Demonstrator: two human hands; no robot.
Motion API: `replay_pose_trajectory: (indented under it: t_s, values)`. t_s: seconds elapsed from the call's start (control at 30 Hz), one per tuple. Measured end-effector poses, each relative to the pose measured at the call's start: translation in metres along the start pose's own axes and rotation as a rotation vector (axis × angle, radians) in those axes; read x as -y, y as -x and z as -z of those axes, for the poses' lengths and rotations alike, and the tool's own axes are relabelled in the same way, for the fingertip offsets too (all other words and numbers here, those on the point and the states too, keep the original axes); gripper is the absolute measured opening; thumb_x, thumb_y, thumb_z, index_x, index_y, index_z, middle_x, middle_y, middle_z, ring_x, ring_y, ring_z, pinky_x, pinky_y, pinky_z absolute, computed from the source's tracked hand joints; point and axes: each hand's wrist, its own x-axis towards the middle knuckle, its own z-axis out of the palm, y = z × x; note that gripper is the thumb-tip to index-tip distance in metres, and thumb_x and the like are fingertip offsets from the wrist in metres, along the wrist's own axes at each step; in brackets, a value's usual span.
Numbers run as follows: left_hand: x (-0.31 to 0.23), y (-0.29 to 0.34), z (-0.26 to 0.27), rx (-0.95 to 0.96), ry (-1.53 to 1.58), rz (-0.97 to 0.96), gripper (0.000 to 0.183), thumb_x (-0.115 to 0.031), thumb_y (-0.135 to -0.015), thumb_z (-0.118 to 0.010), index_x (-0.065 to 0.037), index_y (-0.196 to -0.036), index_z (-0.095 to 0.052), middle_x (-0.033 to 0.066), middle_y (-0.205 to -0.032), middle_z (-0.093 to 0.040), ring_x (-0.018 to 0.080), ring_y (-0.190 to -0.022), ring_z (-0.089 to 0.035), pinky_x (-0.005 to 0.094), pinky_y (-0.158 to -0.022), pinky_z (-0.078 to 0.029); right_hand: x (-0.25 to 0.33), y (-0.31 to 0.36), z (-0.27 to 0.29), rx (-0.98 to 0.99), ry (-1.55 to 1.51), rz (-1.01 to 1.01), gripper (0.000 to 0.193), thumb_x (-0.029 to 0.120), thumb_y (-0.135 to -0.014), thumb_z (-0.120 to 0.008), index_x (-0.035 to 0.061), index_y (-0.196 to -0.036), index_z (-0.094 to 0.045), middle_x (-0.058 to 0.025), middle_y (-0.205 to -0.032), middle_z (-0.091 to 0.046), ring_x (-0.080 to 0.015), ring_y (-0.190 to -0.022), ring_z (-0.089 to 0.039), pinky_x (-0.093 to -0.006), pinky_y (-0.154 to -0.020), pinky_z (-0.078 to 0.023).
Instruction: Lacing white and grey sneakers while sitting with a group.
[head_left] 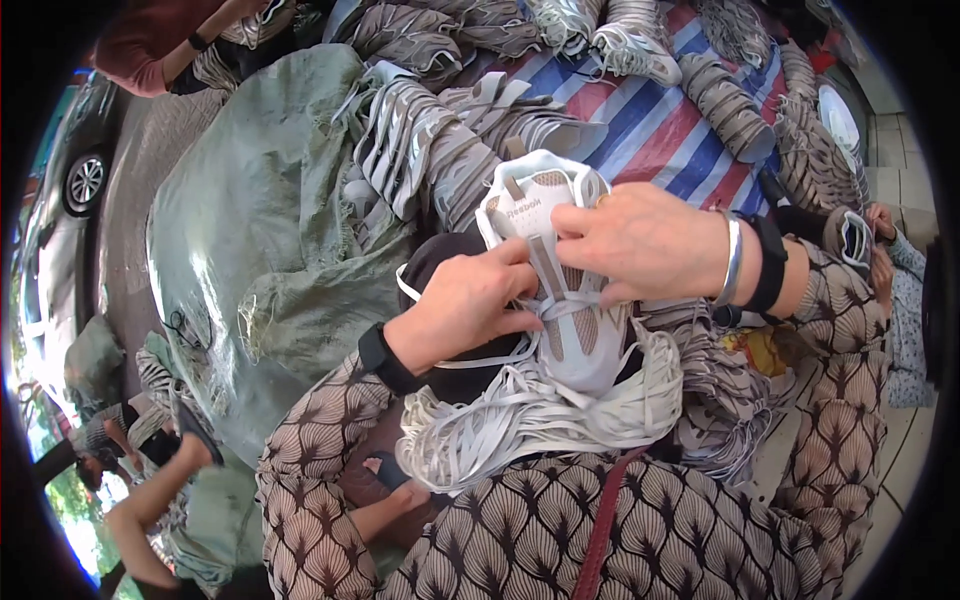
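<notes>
A white and beige sneaker upper (pixel 582 352) lies in front of me, toe toward my body, its tongue (pixel 522 212) showing between the eyelet rows. My left hand (pixel 465 305) is closed on its left eyelet edge, thumb and fingers pinched together. On the opposite side, my right hand (pixel 645 245) grips the other edge near the tongue, fingers bent. Whether either hand also pinches a lace is hidden by the fingers. A loose white lace (pixel 470 364) loops out beside my left hand. Below the toe, a thick bundle of white laces (pixel 520 425) lies across my lap.
A large green sack (pixel 260 170) bulges at the left. Stacked shoe uppers (pixel 430 140) lie beyond my hands, more on a red, white and blue striped sheet (pixel 640 110). Other people sit near, one with an arm (pixel 160 50) at the far left. A car (pixel 75 190) stands beyond the sack.
</notes>
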Motion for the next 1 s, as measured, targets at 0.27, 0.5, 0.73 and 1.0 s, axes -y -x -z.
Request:
replay_pose_trajectory:
  t_s: [0.27,0.5,0.73,1.0]
  values:
    - [-0.019,0.010,-0.002,-0.081,-0.248,0.081,0.024,-0.023,-0.068,-0.073,-0.006,-0.076,-0.058,0.0087,-0.090,-0.052,0.0298,-0.071,-0.060,0.0406,-0.058,-0.047,0.013,0.011,-0.024,-0.128,0.031,-0.104,0.027,0.022,-0.064,-0.073,0.0045,-0.079,-0.059,-0.0070,-0.084,-0.053,-0.0265,-0.072,-0.061,-0.0377,-0.059,-0.049]
    - [-0.024,0.023,-0.021,-0.063,-0.158,0.064,0.018,-0.020,-0.075,-0.068,-0.006,-0.083,-0.061,0.0092,-0.091,-0.051,0.0291,-0.076,-0.059,0.0384,-0.065,-0.048,0.024,0.027,-0.049,-0.237,0.049,0.040,0.026,0.023,-0.067,-0.071,0.0051,-0.072,-0.053,-0.0063,-0.081,-0.048,-0.0258,-0.068,-0.059,-0.0369,-0.057,-0.047]
    - [-0.029,0.021,-0.025,0.040,-0.254,0.202,0.022,-0.022,-0.083,-0.054,-0.002,-0.082,-0.061,0.0148,-0.088,-0.052,0.0348,-0.073,-0.059,0.0432,-0.063,-0.049,0.030,0.025,-0.068,-0.345,0.084,0.019,0.025,0.025,-0.072,-0.068,0.0057,-0.073,-0.052,-0.0058,-0.081,-0.048,-0.0253,-0.068,-0.059,-0.0367,-0.057,-0.047]
    - [-0.034,-0.008,-0.020,0.034,-0.336,0.342,0.024,-0.018,-0.078,-0.048,0.000,-0.075,-0.062,0.0214,-0.079,-0.061,0.0383,-0.073,-0.061,0.0471,-0.067,-0.048,0.036,0.020,-0.051,-0.313,-0.014,-0.168,0.021,0.021,-0.071,-0.068,0.0063,-0.078,-0.055,-0.0069,-0.086,-0.050,-0.0279,-0.072,-0.058,-0.0390,-0.058,-0.046]
